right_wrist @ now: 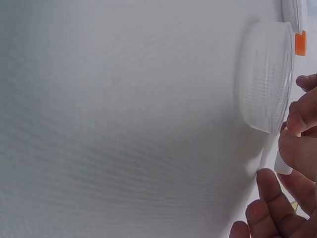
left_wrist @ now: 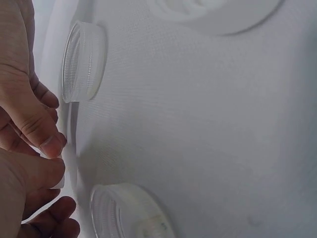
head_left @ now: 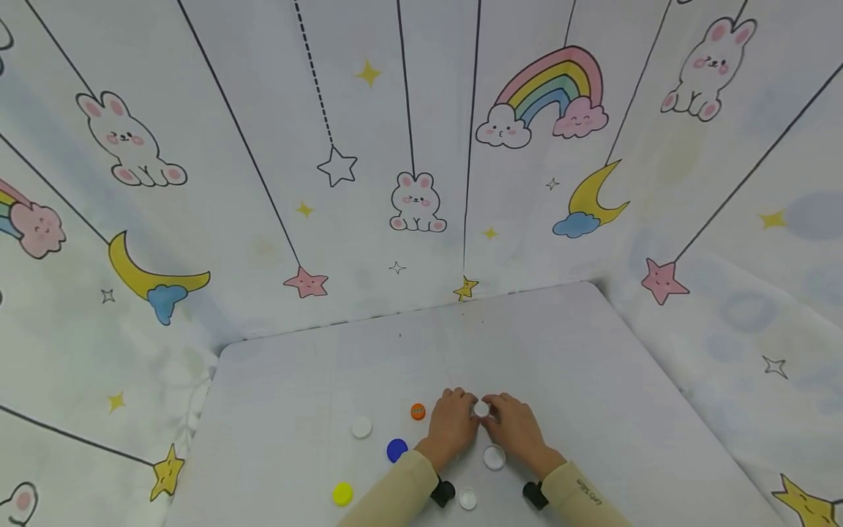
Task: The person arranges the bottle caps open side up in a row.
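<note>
Between my two hands is a small white bottle cap [head_left: 481, 409], its round flat face turned upward in the head view. My left hand [head_left: 453, 423] pinches it from the left with thumb and forefinger. From the right, my right hand [head_left: 516, 428] pinches the same cap. Fingers hide most of it in both wrist views; a white sliver of the cap [right_wrist: 283, 164] shows in the right one. A clear ridged lid [head_left: 494, 457] lies just below the right hand. To the left hand's left is an orange cap [head_left: 418, 411].
A blue cap [head_left: 397, 449] lies beside the left sleeve. Farther left are a white cap [head_left: 361, 427] and a yellow cap [head_left: 342, 494]. Another pale lid [head_left: 467, 499] sits between the forearms. The white table [head_left: 316, 380] meets printed walls at its back and sides.
</note>
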A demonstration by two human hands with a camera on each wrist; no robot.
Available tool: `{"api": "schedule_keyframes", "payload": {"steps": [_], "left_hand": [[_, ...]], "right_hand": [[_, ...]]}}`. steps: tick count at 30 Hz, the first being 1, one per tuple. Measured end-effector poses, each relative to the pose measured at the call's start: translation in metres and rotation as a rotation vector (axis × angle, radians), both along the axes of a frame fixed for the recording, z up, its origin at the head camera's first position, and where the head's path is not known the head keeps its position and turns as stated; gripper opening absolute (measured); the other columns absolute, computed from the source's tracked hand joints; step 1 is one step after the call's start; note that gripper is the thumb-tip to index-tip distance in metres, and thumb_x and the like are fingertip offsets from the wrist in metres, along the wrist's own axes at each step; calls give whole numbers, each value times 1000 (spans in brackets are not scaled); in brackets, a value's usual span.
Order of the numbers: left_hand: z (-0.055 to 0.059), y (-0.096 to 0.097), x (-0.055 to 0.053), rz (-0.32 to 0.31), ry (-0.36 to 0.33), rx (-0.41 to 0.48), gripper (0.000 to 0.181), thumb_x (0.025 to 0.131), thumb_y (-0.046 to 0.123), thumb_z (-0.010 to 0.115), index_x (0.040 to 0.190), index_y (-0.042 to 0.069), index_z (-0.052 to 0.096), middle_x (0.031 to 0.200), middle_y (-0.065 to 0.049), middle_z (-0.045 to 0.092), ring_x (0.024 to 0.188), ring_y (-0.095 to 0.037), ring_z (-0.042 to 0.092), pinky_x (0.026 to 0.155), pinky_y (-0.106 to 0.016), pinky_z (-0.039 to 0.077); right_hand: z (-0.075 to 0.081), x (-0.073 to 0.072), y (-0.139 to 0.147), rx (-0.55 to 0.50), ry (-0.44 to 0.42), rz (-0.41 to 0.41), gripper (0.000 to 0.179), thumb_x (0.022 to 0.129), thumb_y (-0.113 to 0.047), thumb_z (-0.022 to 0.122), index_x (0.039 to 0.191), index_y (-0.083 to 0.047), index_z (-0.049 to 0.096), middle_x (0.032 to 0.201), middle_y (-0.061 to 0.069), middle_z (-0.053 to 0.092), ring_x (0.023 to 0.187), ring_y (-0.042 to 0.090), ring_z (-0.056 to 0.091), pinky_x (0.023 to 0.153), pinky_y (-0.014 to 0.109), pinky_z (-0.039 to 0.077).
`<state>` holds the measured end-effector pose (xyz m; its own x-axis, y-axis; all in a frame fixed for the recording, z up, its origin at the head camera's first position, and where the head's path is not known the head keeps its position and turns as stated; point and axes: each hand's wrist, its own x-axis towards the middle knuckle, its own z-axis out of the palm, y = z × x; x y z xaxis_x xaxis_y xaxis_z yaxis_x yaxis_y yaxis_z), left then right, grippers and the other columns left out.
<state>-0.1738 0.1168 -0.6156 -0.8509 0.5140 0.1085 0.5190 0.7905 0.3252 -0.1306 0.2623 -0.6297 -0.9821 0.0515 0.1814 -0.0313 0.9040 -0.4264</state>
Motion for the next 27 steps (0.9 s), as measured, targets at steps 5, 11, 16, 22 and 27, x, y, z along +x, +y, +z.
{"api": "schedule_keyframes", "payload": {"steps": [5, 11, 16, 22, 27], "left_hand": [[2, -1, 1, -3, -5, 11, 24, 86, 25, 74, 107, 14, 71, 100, 0, 65, 93, -18, 57, 81, -32, 49], [3, -2, 0, -22, 31, 62, 23, 86, 21, 73, 107, 13, 70, 98, 0, 66, 90, -17, 57, 79, -30, 49], [5, -2, 0, -29, 58, 118, 23, 86, 20, 73, 108, 13, 70, 94, 2, 66, 85, -14, 55, 75, -26, 48], [9, -2, 0, -23, 84, 158, 27, 87, 21, 73, 112, 13, 68, 92, 4, 65, 83, -12, 54, 73, -24, 47], [11, -3, 1, -20, 86, 174, 28, 88, 22, 73, 114, 14, 68, 93, 5, 65, 84, -11, 54, 74, -23, 47]], "right_hand": [[-1, 0, 1, 6, -9, 2, 34, 82, -23, 79, 111, -11, 69, 89, -1, 65, 75, 11, 56, 68, 33, 48], [5, 0, 2, -9, 14, 8, 33, 81, -19, 79, 111, -9, 69, 88, -2, 66, 77, 14, 60, 70, 35, 50], [13, 1, 1, -29, 31, 6, 34, 82, -15, 78, 114, -8, 68, 90, -1, 67, 84, 15, 62, 75, 37, 51], [24, 2, 0, -59, 37, -1, 36, 83, -15, 77, 117, -6, 67, 92, -1, 67, 84, 14, 61, 74, 36, 51], [29, 2, -1, -59, 48, 6, 36, 83, -15, 77, 117, -6, 67, 92, -2, 67, 82, 13, 61, 73, 35, 51]]}}
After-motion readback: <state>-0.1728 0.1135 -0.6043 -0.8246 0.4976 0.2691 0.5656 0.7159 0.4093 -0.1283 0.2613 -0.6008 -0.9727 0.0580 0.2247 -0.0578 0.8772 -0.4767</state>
